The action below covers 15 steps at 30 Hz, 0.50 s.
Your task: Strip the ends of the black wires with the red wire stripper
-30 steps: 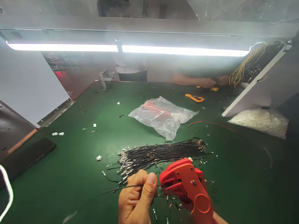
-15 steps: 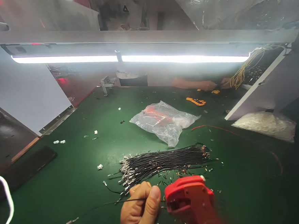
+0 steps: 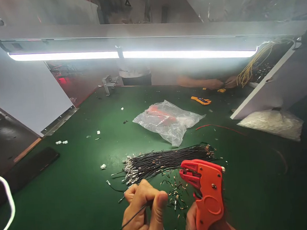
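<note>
At the bottom centre, my left hand [image 3: 147,211] pinches a thin black wire [image 3: 134,217] between thumb and fingers. To its right, my right hand [image 3: 192,219] is wrapped round the handle of a red wire stripper [image 3: 210,191]. The stripper stands upright, its jaws pointing left with a gap between them and my left hand. Behind both hands lies a bundle of black wires [image 3: 167,161], with metal terminals at the left ends and bare copper at many right ends. Small wire scraps [image 3: 176,197] are scattered between my hands.
A clear plastic bag [image 3: 169,122] with red contents lies behind the bundle. Farther back are a yellow tool [image 3: 201,100] and another person's hands. A bag of pale pieces [image 3: 272,124] rests right, a dark phone-like object [image 3: 36,168] left. A lamp [image 3: 186,53] spans above.
The red stripper has moved up and is now upright and clearer, with my right hand showing on it. My left hand has turned slightly, and the black wire now slants down to the left.
</note>
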{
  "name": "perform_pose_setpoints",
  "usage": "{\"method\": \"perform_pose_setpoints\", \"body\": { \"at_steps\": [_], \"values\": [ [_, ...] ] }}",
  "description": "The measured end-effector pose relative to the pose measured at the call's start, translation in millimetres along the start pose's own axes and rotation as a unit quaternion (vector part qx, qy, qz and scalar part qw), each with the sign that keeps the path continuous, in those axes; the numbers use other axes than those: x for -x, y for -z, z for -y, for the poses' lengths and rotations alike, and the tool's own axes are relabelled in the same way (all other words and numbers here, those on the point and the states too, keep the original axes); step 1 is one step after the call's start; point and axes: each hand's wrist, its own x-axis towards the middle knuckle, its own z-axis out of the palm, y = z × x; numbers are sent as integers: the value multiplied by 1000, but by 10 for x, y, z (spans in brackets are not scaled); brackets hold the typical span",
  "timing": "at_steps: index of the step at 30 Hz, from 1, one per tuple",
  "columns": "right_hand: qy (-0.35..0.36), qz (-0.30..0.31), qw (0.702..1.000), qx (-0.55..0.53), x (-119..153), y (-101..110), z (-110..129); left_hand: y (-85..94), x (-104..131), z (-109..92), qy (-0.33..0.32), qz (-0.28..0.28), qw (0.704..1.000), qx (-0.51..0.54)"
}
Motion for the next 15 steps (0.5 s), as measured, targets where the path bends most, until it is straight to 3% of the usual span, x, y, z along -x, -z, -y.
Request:
{"method": "perform_pose_setpoints", "body": {
  "at_steps": [6,12,15],
  "values": [
    [-14,35,999,1,-146,107,-46,10,-30,23,-129,8,989,-73],
    [-10,-11,1000,18,59,-139,194,13,-51,26,-149,15,985,-86],
    [13,-39,999,20,112,-289,192,-18,-48,15,-178,-16,978,-111]
  ]
}}
